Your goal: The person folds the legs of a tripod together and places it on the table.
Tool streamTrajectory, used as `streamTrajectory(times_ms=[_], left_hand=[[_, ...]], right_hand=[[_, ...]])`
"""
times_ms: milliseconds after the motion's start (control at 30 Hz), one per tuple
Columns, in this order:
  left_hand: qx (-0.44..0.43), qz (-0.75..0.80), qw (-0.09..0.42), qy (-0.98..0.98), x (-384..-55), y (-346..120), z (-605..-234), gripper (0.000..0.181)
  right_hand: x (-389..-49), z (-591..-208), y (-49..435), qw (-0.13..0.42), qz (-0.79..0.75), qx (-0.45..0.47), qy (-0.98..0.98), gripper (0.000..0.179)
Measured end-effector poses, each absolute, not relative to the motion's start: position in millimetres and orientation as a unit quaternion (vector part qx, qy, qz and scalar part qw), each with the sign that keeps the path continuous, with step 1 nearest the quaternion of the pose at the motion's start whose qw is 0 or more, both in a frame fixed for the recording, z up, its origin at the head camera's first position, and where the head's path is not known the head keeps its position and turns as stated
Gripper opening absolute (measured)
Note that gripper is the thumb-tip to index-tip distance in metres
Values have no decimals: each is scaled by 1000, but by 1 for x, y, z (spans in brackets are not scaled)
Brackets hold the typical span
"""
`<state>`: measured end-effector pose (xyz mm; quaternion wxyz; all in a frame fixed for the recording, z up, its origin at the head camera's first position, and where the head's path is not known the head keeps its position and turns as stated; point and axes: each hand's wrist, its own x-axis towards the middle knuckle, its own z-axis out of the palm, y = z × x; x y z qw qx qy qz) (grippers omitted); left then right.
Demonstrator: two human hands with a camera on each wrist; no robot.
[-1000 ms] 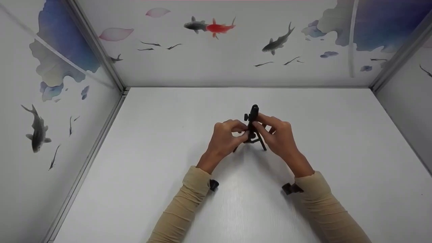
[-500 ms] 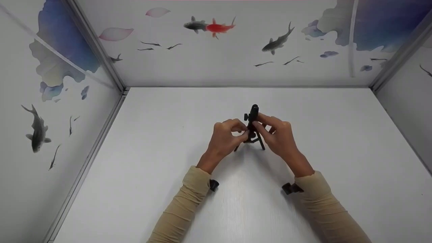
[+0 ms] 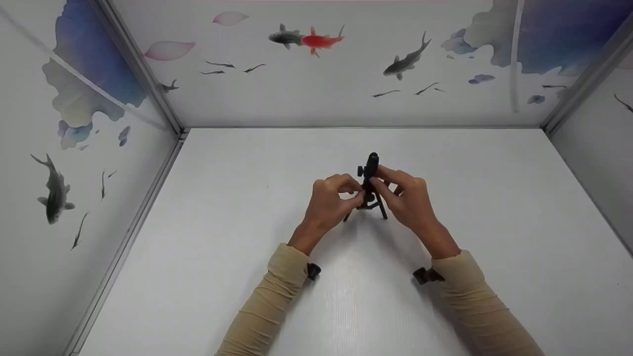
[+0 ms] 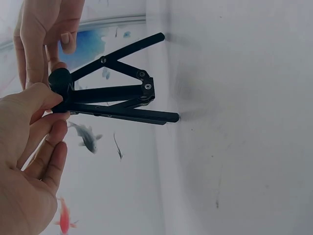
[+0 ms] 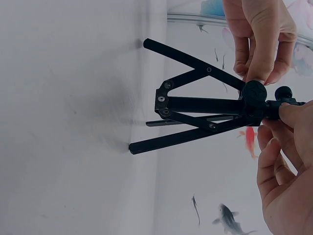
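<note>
A small black tripod (image 3: 369, 185) stands upright on the white table, its legs spread in all views. Braces link the legs (image 5: 171, 142) to a centre column (image 5: 205, 105). My left hand (image 3: 326, 198) pinches the collar where the legs meet, beside a large round knob (image 5: 254, 93). Just above, my right hand (image 3: 408, 195) grips the tripod's upper part between thumb and fingers, near a smaller knob (image 5: 283, 93). The left hand's thumb (image 4: 46, 98) overlaps the collar in the left wrist view. Fingers hide part of the upper section.
White panels with painted fish enclose the table (image 3: 222, 237) at the back and sides; the back panel (image 3: 336, 99) stands beyond the tripod. A black wrist camera (image 3: 313, 271) sits at the left cuff, another camera (image 3: 428, 276) at the right.
Over the last second the tripod's leg ends have drawn slightly closer together. Both hands keep nearly the same places and holds.
</note>
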<state>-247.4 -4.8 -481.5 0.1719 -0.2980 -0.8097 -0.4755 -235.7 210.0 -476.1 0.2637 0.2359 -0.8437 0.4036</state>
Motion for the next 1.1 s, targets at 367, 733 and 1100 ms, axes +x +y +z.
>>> streamTrajectory(times_ms=[367, 733, 1100], left_hand=[[-300, -482, 180, -803, -249, -4, -483, 18], [-289, -490, 182, -802, -248, -2, -482, 20], [-271, -494, 193, -803, -248, -3, -483, 26]], right_hand=[[-235, -476, 210, 255, 408, 226, -847, 34], [-235, -476, 211, 254, 413, 222, -846, 34], [-236, -475, 210, 260, 408, 230, -844, 35]])
